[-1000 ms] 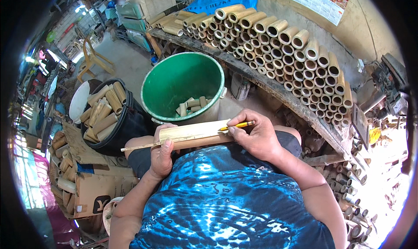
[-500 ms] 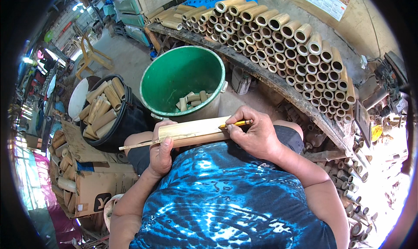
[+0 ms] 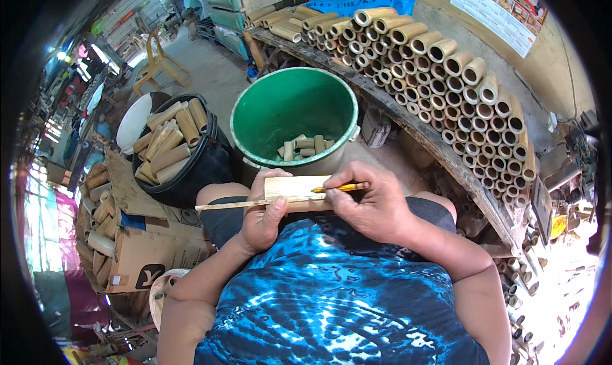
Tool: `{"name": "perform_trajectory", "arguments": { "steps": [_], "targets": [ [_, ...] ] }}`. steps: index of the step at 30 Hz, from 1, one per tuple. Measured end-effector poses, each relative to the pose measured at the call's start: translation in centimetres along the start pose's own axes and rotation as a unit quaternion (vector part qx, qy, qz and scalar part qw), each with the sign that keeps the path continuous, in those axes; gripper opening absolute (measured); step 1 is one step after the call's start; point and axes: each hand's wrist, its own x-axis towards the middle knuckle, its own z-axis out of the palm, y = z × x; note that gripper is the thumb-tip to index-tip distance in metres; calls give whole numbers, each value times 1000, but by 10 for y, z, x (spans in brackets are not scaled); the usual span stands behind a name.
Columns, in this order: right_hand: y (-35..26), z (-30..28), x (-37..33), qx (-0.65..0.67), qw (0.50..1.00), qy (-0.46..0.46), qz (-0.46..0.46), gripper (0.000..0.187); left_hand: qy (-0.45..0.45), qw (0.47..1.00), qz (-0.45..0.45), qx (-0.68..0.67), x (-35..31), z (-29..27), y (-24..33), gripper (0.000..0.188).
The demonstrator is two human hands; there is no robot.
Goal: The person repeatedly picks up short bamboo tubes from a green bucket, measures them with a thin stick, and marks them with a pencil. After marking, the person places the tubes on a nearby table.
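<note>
My left hand [image 3: 262, 213] is closed around a cut bamboo tube [image 3: 296, 186] held level over my lap, its thumb pressing a thin bamboo strip [image 3: 220, 205] along the tube's near side. The strip's free end sticks out past that hand to the left. In my right hand [image 3: 373, 199] a yellow pencil [image 3: 350, 187] is pinched, its point at the tube's pale surface just above the strip. The right hand's fingers hide the tube's right end.
Ahead stands a green tub [image 3: 293, 110] with several short bamboo pieces. A black bucket [image 3: 217, 154] of bamboo pieces and a cardboard box [image 3: 162, 253] are on the left. Bamboo tubes [image 3: 440, 84] are stacked on a bench at the right.
The pencil and my right hand have moved left along the tube, closer to my left hand. The whole view has shifted, so the surroundings appear further right.
</note>
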Motion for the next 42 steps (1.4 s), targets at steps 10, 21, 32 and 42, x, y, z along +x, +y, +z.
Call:
{"name": "perform_trajectory", "arguments": {
  "steps": [10,21,32,42],
  "targets": [
    [0,21,18,-45,998,-14,-34,8,3,1000,-9,10,0,-8,-2,37],
    [-2,20,17,-74,996,-50,-25,9,14,1000,14,-12,0,-3,-6,37],
    [10,-11,15,-186,963,4,-194,33,37,999,-18,-22,1,-6,-10,36],
    [43,-67,8,-354,908,131,-181,23,28,996,-58,-57,59,26,2,42]
  ]
}}
